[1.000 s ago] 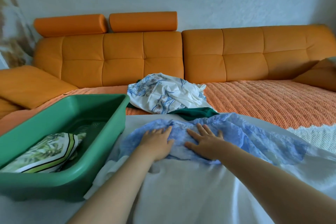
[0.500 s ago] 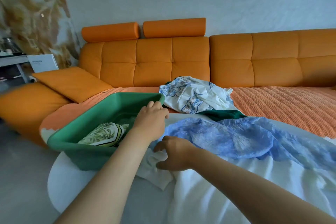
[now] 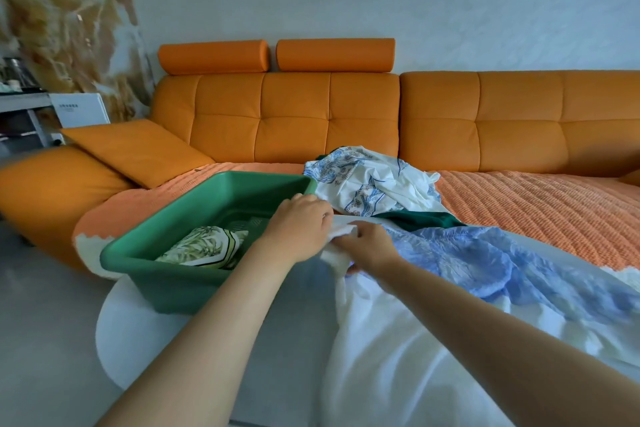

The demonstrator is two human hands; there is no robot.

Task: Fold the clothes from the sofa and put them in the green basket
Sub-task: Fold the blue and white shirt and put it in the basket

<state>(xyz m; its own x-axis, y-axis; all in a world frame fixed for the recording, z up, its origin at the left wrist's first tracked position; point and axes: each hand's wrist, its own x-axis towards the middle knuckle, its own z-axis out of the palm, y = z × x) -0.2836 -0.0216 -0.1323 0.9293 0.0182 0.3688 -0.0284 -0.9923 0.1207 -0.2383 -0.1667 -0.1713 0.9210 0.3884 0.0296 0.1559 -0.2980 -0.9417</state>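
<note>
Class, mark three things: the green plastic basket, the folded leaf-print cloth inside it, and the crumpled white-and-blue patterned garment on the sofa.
Green plastic basket (image 3: 166,281): head view, near front wall.
Folded leaf-print cloth (image 3: 204,246): head view, middle of its top.
Crumpled white-and-blue patterned garment (image 3: 374,184): head view, central white fold.

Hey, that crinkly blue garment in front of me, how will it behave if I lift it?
Probably floppy: the blue garment lies in soft wrinkles, draped flat. Likely light, since its fabric looks thin. It may slide on the white cloth beneath.
</note>
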